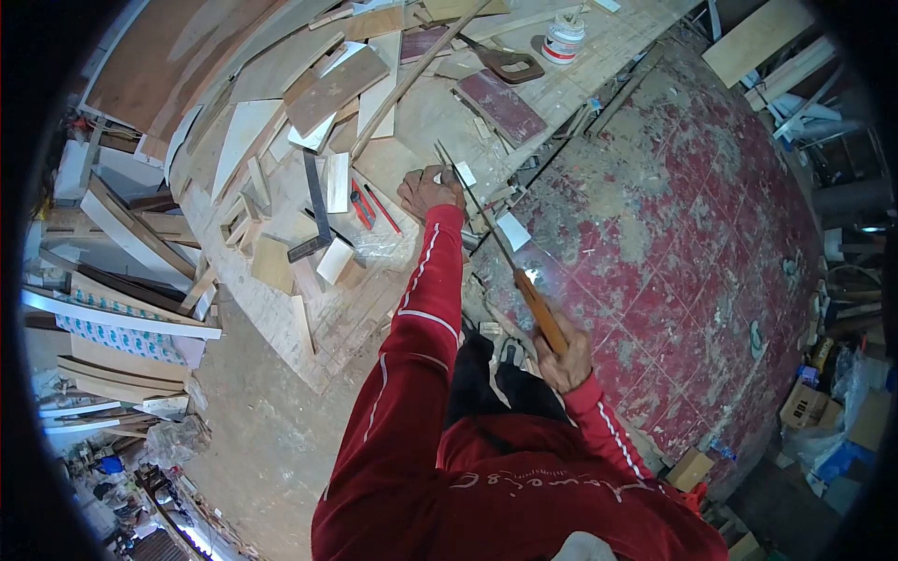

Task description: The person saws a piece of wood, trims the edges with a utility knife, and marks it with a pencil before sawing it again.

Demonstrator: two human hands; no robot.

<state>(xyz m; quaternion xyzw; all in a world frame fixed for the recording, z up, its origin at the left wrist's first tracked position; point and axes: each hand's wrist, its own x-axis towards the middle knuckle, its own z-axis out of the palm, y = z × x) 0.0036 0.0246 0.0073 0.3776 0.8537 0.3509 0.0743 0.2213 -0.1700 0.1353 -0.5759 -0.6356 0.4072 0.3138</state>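
Note:
In my right hand (564,353) is the wooden handle of a handsaw (531,297), fingers wrapped round it. Its narrow blade slants up and left across the workbench edge and passes just right of my left hand (432,187). The left hand lies low over the bench with its fingers curled, and I cannot tell what is under them. Beyond the blade, close to those fingers, is a small white piece (465,174). A red pencil (383,208) and a red-and-black tool (362,206) lie left of the left forearm, with a dark try square (318,201) farther left.
Wood offcuts (337,91) are heaped on the workbench (351,323). Another saw handle (510,64), a maroon board (500,105) and a white jar (564,39) are at the far right of the bench. A white scrap (513,231) shows beside the blade, over the dusty red floor (692,280).

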